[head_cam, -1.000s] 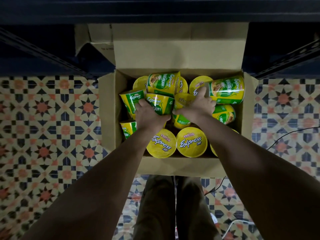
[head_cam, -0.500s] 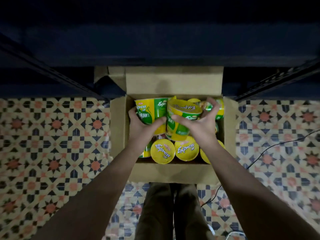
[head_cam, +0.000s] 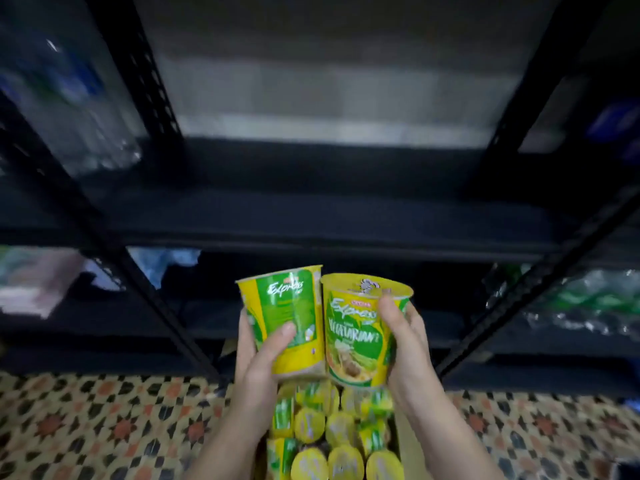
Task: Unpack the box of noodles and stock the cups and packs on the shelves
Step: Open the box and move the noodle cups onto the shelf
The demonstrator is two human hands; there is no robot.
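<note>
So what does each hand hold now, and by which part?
Each hand grips one noodle cup by its side wall: the left hand holds the left cup, the right hand the right cup, above the box.

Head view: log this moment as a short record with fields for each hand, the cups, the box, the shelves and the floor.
left hand: grips the left cup, thumb across its front
right hand: grips the right cup, fingers round its side
cups: both upright, side by side, sides touching, raised above the box
box: open, on the floor, many cups inside, some upright and some on their sides
shelves: dark metal rack straight ahead; blurred, goods unclear
floor: patterned tiles
</note>
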